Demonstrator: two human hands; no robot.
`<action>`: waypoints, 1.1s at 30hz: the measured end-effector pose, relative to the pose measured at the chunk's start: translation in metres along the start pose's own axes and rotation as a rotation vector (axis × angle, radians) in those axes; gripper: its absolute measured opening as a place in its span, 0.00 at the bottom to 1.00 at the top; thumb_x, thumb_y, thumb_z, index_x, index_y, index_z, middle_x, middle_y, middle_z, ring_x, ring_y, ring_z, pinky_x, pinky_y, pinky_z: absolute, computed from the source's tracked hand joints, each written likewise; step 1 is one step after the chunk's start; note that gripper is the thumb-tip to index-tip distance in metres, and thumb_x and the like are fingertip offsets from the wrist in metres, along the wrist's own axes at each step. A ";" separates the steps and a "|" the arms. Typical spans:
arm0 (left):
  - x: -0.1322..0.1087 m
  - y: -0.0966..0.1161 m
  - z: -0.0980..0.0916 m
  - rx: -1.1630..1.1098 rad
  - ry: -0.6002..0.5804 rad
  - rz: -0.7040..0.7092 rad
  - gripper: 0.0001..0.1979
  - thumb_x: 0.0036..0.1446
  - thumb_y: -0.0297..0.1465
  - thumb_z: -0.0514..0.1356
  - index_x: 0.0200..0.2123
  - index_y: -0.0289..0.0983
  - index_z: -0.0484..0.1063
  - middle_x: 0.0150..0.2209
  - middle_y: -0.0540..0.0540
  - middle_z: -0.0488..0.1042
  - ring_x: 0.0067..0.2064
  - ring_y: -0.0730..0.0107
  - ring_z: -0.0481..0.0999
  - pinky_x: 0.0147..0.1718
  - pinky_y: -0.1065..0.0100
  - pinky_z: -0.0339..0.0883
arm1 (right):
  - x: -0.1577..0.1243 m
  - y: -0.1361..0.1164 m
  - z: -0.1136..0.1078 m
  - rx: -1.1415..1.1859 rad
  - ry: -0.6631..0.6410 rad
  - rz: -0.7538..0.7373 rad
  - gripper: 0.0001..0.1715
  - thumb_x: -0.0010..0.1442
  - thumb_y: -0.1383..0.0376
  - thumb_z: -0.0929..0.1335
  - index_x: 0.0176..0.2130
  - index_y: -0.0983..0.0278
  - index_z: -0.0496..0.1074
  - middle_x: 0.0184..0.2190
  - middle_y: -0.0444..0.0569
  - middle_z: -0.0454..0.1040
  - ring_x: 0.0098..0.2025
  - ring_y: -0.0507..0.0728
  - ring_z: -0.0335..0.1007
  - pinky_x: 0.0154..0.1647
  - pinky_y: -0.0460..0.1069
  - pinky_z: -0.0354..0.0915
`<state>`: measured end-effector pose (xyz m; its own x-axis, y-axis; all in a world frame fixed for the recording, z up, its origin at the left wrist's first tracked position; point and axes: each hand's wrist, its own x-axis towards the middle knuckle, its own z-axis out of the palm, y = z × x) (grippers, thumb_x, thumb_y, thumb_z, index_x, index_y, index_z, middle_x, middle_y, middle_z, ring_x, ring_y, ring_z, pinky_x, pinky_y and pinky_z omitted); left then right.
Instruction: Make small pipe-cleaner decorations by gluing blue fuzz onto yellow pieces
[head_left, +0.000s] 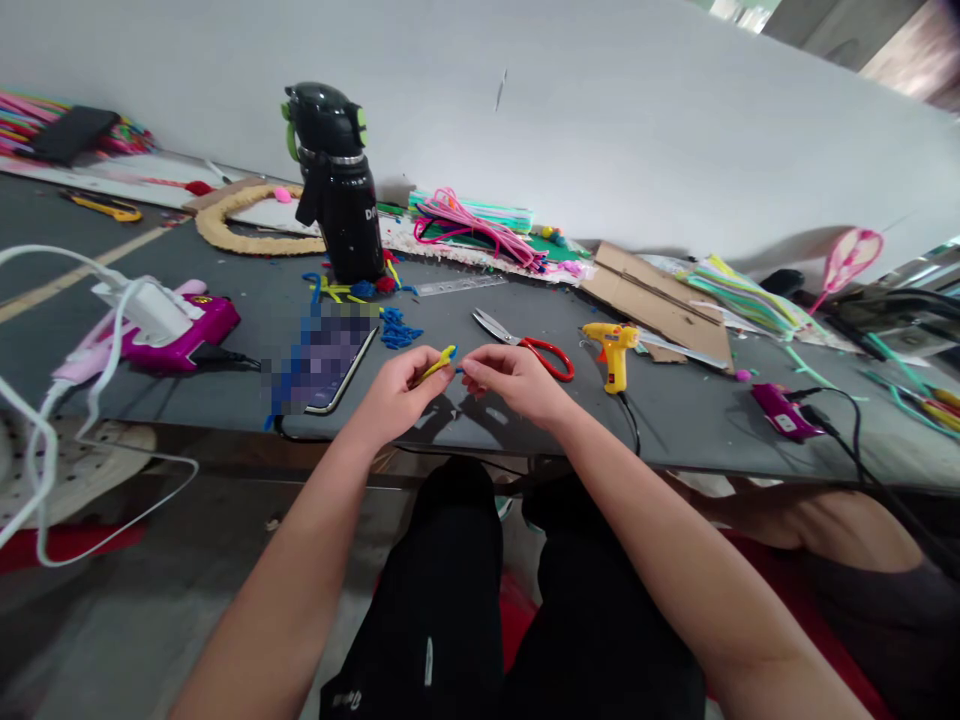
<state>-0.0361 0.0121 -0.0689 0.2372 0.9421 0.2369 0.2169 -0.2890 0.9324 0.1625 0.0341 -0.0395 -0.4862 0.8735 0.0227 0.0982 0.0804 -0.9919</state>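
Head view: what do the hands hold?
"The left hand (405,388) pinches a yellow strip (448,356) with blue at its end, above the near part of the grey table (697,415)."
"And the right hand (514,380)?"
"Just right of it, fingertips bunched at a small blue bit (460,370); I can't tell whether they grip it."
"What lies around?"
"Fuzzy blue pieces (399,331) just beyond the left hand, a phone (341,365) left of it, scissors (529,343) beyond the right hand, a yellow glue gun (616,355) farther right, a black bottle (351,215) far left."
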 end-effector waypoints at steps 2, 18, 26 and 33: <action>0.000 0.000 0.000 -0.005 -0.001 -0.002 0.13 0.62 0.41 0.60 0.35 0.36 0.70 0.27 0.52 0.64 0.27 0.74 0.61 0.24 0.72 0.54 | -0.001 0.001 0.002 -0.001 -0.005 0.027 0.20 0.57 0.51 0.72 0.36 0.66 0.75 0.27 0.44 0.73 0.29 0.50 0.68 0.34 0.47 0.66; 0.000 0.000 0.000 -0.003 0.012 0.001 0.14 0.61 0.42 0.60 0.34 0.36 0.70 0.26 0.51 0.64 0.26 0.74 0.61 0.25 0.72 0.54 | 0.000 0.002 0.002 0.083 0.113 0.127 0.26 0.57 0.45 0.71 0.27 0.66 0.71 0.23 0.44 0.69 0.25 0.49 0.65 0.26 0.45 0.60; 0.000 -0.002 0.000 -0.026 0.024 -0.008 0.13 0.61 0.40 0.61 0.34 0.36 0.71 0.27 0.51 0.65 0.27 0.74 0.63 0.26 0.72 0.56 | -0.001 0.001 0.003 0.213 0.076 0.166 0.19 0.54 0.52 0.74 0.34 0.66 0.76 0.29 0.46 0.74 0.28 0.48 0.68 0.28 0.44 0.61; 0.000 0.001 0.000 -0.068 0.047 -0.017 0.12 0.62 0.39 0.61 0.32 0.36 0.70 0.28 0.51 0.69 0.29 0.74 0.65 0.28 0.71 0.58 | -0.003 -0.002 -0.006 0.394 0.071 0.248 0.19 0.53 0.54 0.75 0.38 0.67 0.79 0.34 0.50 0.77 0.30 0.49 0.68 0.30 0.45 0.62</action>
<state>-0.0354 0.0118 -0.0678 0.1888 0.9543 0.2316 0.1555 -0.2619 0.9525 0.1693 0.0345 -0.0371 -0.4279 0.8752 -0.2257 -0.1397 -0.3108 -0.9402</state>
